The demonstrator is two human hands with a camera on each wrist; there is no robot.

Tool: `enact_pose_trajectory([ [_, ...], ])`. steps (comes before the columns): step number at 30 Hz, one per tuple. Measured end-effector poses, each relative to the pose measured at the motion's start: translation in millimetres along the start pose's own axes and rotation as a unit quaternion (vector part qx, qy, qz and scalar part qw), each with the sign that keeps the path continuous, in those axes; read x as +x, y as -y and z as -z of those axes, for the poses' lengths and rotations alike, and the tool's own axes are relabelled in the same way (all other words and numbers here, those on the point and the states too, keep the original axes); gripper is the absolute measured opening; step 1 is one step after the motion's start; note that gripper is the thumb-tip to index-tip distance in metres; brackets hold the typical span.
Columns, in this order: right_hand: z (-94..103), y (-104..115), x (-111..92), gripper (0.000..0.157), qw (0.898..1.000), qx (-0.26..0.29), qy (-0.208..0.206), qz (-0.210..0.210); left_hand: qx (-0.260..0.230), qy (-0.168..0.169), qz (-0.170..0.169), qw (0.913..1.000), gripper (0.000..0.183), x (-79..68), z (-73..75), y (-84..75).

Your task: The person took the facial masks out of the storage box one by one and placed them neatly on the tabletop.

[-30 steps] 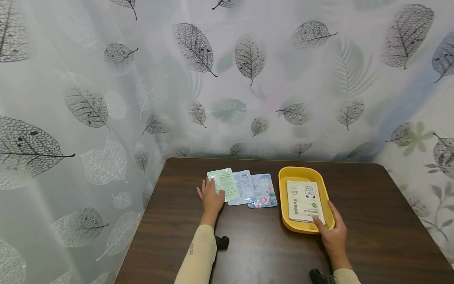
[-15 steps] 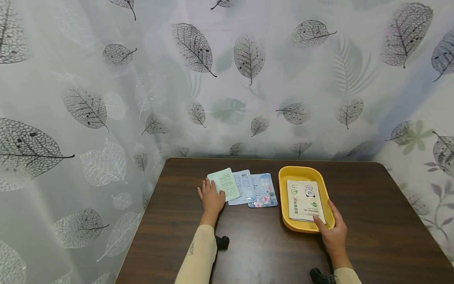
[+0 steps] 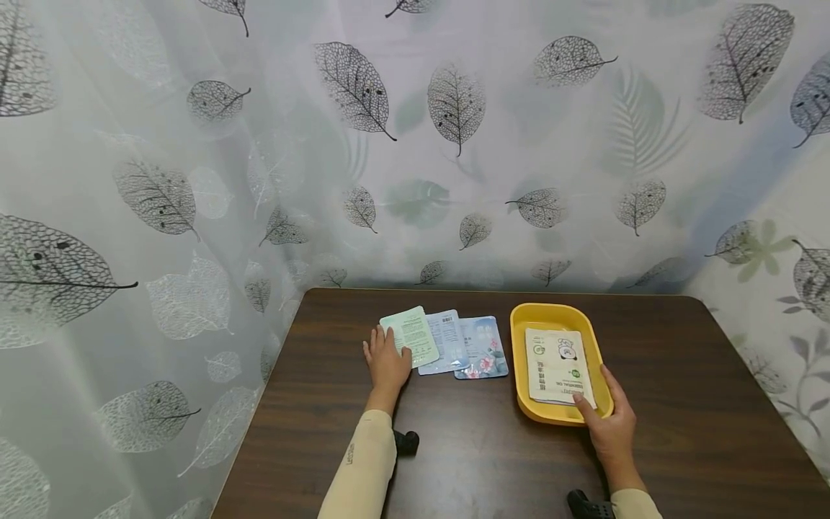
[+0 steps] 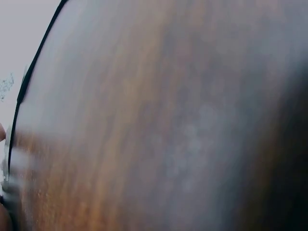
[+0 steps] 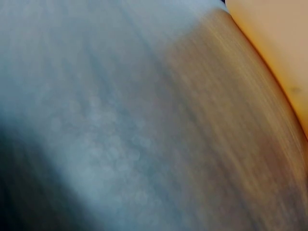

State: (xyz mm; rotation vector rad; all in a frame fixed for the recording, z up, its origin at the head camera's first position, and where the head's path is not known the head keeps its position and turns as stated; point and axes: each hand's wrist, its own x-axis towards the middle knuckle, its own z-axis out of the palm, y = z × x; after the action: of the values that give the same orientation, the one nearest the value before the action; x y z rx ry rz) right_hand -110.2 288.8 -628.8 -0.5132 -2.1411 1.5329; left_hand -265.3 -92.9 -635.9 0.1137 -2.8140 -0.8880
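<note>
In the head view, my left hand [image 3: 389,364] rests at the left edge of a pale green sachet [image 3: 413,337], fingers spread and thumb near its lower corner. Overlapping to the right lie a light blue sachet [image 3: 446,342] and a blue flower-printed sachet [image 3: 483,349]. My right hand [image 3: 612,425] grips the near right corner of a yellow tray [image 3: 543,317], thumb over the rim and fingers along the outer side. Inside the tray lies a stack of white printed packets [image 3: 559,366] marked "essential oil". Both wrist views are mostly blurred table surface.
A dark wood-grain table [image 3: 480,447] carries everything. Behind it hangs a leaf-patterned curtain [image 3: 415,158], close to the table's far edge. Black wrist cameras, one of them the left-hand camera [image 3: 406,443], sit low beside each forearm.
</note>
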Motion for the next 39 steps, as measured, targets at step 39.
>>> enact_pose_trajectory([
  [39, -0.3, 3, 1, 0.076, 1.000, 0.012, 0.002, -0.003, -0.355, 0.050, -0.099, 0.9283, 0.064, -14.0, 54.9, -170.9],
])
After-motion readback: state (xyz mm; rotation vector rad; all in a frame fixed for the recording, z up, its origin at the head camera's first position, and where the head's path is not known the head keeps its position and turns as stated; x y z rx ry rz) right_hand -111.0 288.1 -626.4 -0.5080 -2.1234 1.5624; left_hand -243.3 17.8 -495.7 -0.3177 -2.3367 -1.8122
